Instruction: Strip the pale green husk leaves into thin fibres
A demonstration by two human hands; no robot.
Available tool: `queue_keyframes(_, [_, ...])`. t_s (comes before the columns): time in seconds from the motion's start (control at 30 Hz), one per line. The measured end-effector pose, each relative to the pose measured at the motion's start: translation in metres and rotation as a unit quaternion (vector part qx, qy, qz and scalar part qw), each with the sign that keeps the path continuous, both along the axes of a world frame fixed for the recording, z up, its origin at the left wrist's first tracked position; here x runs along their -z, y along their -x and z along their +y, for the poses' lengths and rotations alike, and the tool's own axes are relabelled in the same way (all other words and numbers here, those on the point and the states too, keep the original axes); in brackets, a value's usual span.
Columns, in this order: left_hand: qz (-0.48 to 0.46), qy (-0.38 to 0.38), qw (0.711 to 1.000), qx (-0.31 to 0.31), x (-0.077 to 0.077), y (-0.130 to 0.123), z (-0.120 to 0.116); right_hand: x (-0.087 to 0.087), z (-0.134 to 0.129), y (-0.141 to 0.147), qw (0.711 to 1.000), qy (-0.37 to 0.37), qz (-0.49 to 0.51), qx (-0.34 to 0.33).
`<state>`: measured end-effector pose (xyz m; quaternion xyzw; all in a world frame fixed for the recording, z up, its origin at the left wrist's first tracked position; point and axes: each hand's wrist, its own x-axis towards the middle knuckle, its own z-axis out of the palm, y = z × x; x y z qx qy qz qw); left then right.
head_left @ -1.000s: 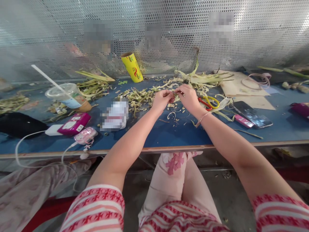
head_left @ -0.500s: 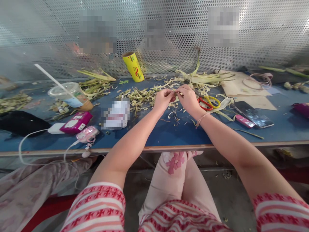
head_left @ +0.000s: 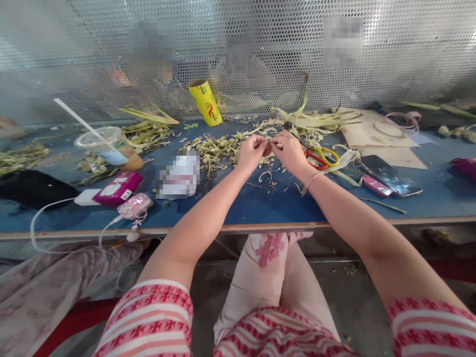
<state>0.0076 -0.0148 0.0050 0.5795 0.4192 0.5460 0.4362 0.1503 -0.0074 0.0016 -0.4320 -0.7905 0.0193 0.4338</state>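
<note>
Plant scraps [head_left: 213,148] lie in a loose heap on the blue tabletop [head_left: 275,210], at 9 o'clock from the meeting fingertips. In the head view, the left hand [head_left: 250,151] and right hand [head_left: 289,149] are both drawn into a narrow pinch, their tips nearly meeting; I cannot tell whether a scrap sits between them. Held this close, the 2 hands could probably share 1 tiny piece, with the heap just beside for short reaches. Long pale leaves [head_left: 316,120] spread at 2 o'clock. Scissors [head_left: 336,154] with 1 red and 1 yellow handle loop lie just beyond the right hand, between 3 and 4 o'clock, probably kept there for easy pickup.
</note>
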Motion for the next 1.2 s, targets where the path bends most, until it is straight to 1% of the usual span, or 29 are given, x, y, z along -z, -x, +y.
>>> queue_keyframes(0.13, [0.001, 0.004, 1.000, -0.011, -0.002, 0.000, -0.003, 0.000, 0.003, -0.002, 1.000, 0.014, 0.019, 0.003])
queue_keyframes(0.2, [0.007, -0.007, 1.000, -0.019, -0.003, 0.001, -0.005, 0.000, 0.004, -0.002, 0.999, 0.032, 0.034, 0.002])
queue_keyframes(0.3, [0.044, -0.035, 0.998, -0.020, -0.005, 0.002, -0.009, 0.000, 0.007, -0.002, 0.995, 0.069, 0.067, -0.004])
queue_keyframes(0.47, [0.080, -0.044, 0.995, -0.032, -0.008, 0.003, -0.011, 0.005, 0.012, -0.001, 0.978, 0.147, 0.149, -0.023])
queue_keyframes(0.57, [0.097, -0.059, 0.993, -0.038, -0.006, 0.004, -0.009, 0.009, 0.014, 0.001, 0.967, 0.177, 0.181, -0.039])
queue_keyframes(0.73, [0.121, -0.107, 0.986, -0.045, -0.001, 0.006, -0.006, 0.008, 0.010, 0.003, 0.965, 0.173, 0.193, -0.037])
queue_keyframes(0.83, [0.133, -0.115, 0.983, -0.045, -0.001, 0.007, -0.006, 0.006, 0.007, 0.004, 0.970, 0.164, 0.177, -0.035])
queue_keyframes(0.93, [0.129, -0.097, 0.985, -0.055, -0.001, 0.008, -0.004, 0.006, 0.008, 0.003, 0.975, 0.143, 0.169, -0.036])
queue_keyframes(1.03, [0.084, -0.028, 0.994, -0.062, 0.001, 0.008, 0.001, 0.010, 0.012, -0.002, 0.984, 0.093, 0.149, -0.011])
queue_keyframes(1.13, [0.030, 0.045, 0.996, -0.073, 0.004, 0.007, 0.005, 0.014, 0.014, -0.010, 0.995, 0.052, 0.084, 0.024])
queue_keyframes(1.2, [0.011, 0.072, 0.995, -0.074, 0.004, 0.006, 0.005, 0.016, 0.015, -0.013, 0.998, 0.044, 0.029, 0.025])
